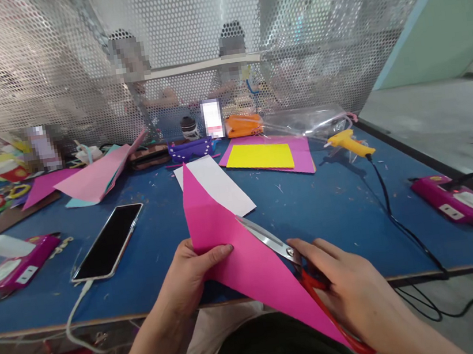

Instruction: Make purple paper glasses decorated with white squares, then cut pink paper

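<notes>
**Inspector A:** Start with the largest item.

**Inspector B:** One blue counter point(337, 210), backed by a perforated metal screen point(30, 65). I see no bin or box on it; the only container-like item is a clear plastic bag point(303, 122) at the counter's far edge, contents not discernible.

**Inspector A:** Paper count?

**Inspector B:** One folded pink sheet point(238, 252) held up over the counter's near edge. One white sheet point(220, 185) lies flat just behind it. Farther back, one yellow sheet point(260, 156) rests on a pink one.

**Inspector A:** Devices?

**Inspector B:** One phone point(108, 243), face up, left of the folded pink sheet. Two magenta cased units point(455, 201), one near each end of the counter. One yellow glue gun point(348, 143) toward the far right, corded.

**Inspector A:** Tools in hand?

**Inspector B:** One pair of red-handled scissors point(280, 246), blades parted across the pink sheet's right edge.

**Inspector A:** Hand positions?

**Inspector B:** Left hand point(192, 273) pinches the sheet's lower left edge, thumb on top. Right hand point(352, 295) is closed through the scissor handles, knuckles up.
</notes>
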